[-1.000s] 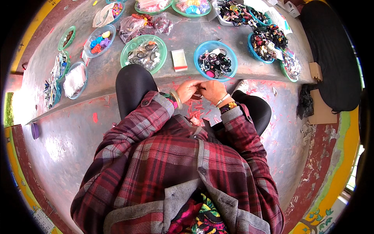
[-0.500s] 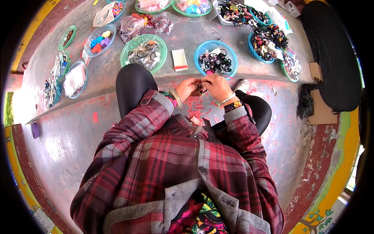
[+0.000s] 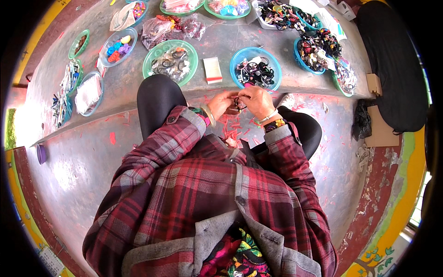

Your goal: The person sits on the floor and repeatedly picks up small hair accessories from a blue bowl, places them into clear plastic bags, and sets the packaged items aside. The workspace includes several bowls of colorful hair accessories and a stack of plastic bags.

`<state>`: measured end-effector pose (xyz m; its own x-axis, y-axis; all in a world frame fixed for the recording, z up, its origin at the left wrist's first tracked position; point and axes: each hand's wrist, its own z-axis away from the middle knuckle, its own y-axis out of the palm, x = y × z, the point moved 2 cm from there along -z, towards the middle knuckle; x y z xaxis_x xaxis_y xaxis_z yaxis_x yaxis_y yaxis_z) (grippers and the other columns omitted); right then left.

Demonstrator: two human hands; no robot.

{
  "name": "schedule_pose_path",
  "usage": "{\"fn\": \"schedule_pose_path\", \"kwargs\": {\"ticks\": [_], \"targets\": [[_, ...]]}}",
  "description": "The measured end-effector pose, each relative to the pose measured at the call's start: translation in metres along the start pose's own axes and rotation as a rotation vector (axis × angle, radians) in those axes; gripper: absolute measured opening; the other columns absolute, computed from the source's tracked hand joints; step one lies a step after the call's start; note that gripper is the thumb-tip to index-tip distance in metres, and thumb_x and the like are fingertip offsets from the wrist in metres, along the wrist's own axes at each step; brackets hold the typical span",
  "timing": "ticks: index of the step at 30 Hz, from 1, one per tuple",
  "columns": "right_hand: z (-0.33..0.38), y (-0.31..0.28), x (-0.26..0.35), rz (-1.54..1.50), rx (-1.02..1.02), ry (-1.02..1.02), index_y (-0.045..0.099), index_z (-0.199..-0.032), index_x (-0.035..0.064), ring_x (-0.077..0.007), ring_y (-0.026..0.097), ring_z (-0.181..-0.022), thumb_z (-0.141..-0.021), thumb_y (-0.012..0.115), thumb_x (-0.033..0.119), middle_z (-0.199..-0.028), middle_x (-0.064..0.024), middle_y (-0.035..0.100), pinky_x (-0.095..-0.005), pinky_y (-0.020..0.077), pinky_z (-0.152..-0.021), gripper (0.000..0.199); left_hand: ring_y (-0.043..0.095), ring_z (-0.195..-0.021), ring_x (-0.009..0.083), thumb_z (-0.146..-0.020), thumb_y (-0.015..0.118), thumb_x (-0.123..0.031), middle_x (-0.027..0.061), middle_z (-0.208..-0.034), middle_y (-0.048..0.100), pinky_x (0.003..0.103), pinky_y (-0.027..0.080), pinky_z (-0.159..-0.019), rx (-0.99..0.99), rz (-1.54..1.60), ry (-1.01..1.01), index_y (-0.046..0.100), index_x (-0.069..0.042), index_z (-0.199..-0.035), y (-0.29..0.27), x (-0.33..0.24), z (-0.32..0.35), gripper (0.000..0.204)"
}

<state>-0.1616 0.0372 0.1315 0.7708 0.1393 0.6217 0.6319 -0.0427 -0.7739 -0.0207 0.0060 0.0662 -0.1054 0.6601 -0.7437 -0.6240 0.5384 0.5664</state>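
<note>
- Two hands, both pinching: left hand [image 3: 222, 102] and right hand [image 3: 258, 102] close together, fingertips on a small dark loop [image 3: 237, 103]. Loop sits between them, above the floor, between the bent knees; its finer parts too small to tell.
- Writing: pale sheet [image 3: 50, 262] at lower left carries fine dark marks, too small to read. White sheet [image 3: 331, 24] at upper right has coloured patches, illegible too.
- Clear packet [image 3: 212, 69] with red lower edge, flat between green bowl [image 3: 168, 45] and blue bowl [image 3: 276, 69]; label, if any, can't be made out.
- Blue bowl: dark bands, one pink piece. Green bowl: dark rings, clear bits, some orange.
- Surface: grey concrete ledge [image 3: 221, 39], worn, smudged, a step above the floor; more bowls and bagged items spread along it.
- Floor [image 3: 92, 171]: smooth grey, shiny at left, red scraps [image 3: 234, 131] scattered below the hands.
- Purple cup [image 3: 42, 154] at left floor edge.
- Right side: long black cushion-like thing [image 3: 392, 64], black plastic bag [image 3: 362, 121], cardboard [image 3: 383, 128].
- Room: maroon band [image 3: 376, 196], peeling; yellow border [image 3: 408, 184], painted leaves [image 3: 380, 261] lower right. Daylight and greenery [image 3: 10, 129] far left.
</note>
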Motion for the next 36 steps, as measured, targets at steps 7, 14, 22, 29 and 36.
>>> {"fn": "schedule_pose_path", "kwargs": {"ticks": [7, 14, 22, 29, 36], "targets": [[0.000, 0.002, -0.003, 0.316, -0.029, -0.278, 0.061, -0.069, 0.0089, -0.0263, 0.053, -0.069, -0.067, 0.053, 0.010, -0.068, -0.0082, 0.056, -0.0366, 0.0420, -0.063, 0.008, 0.056, -0.086, 0.0152, -0.085, 0.036, -0.005, 0.0057, -0.100, 0.054, 0.029, 0.049, -0.071, -0.013, -0.046, -0.014, 0.041, -0.005, -0.118, 0.001, -0.003, 0.002, 0.034], [0.002, 0.011, -0.002, 0.314, 0.058, -0.331, 0.056, -0.060, 0.0081, -0.0271, 0.053, -0.073, -0.063, 0.053, 0.012, -0.066, -0.0080, 0.054, -0.0380, 0.0419, -0.064, 0.006, 0.056, -0.082, 0.0136, -0.084, 0.038, -0.007, 0.0039, -0.098, 0.054, 0.028, 0.049, -0.068, 0.005, -0.075, -0.006, 0.042, -0.005, -0.118, 0.000, 0.003, -0.002, 0.034], [0.003, 0.014, -0.004, 0.238, 0.076, -0.297, 0.059, -0.064, 0.0077, -0.0274, 0.052, -0.073, -0.063, 0.053, 0.011, -0.069, -0.0084, 0.055, -0.0377, 0.0423, -0.065, 0.007, 0.056, -0.080, 0.0130, -0.083, 0.040, -0.009, 0.0039, -0.094, 0.054, 0.028, 0.050, -0.064, 0.008, -0.127, 0.041, 0.039, -0.007, -0.120, 0.009, -0.009, 0.003, 0.037], [0.006, 0.016, 0.006, 0.240, 0.070, -0.177, 0.067, -0.080, 0.0207, -0.0337, 0.030, -0.118, -0.059, 0.061, 0.016, -0.123, -0.0089, 0.039, -0.0480, 0.0326, -0.089, 0.022, 0.057, -0.083, 0.0175, -0.087, 0.039, -0.013, 0.0101, -0.107, 0.051, 0.028, 0.051, -0.060, -0.033, 0.127, 0.075, 0.020, -0.009, -0.131, -0.006, -0.006, -0.001, 0.048], [0.004, 0.031, -0.016, 0.133, -0.001, -0.107, 0.065, -0.088, 0.0163, -0.0341, 0.032, -0.118, -0.062, 0.059, 0.009, -0.123, -0.0145, 0.040, -0.0417, 0.0332, -0.092, 0.028, 0.055, -0.092, 0.0222, -0.087, 0.039, -0.012, 0.0129, -0.115, 0.047, 0.032, 0.050, -0.066, 0.007, 0.141, 0.049, 0.018, -0.008, -0.131, -0.007, -0.004, -0.002, 0.050]]}}
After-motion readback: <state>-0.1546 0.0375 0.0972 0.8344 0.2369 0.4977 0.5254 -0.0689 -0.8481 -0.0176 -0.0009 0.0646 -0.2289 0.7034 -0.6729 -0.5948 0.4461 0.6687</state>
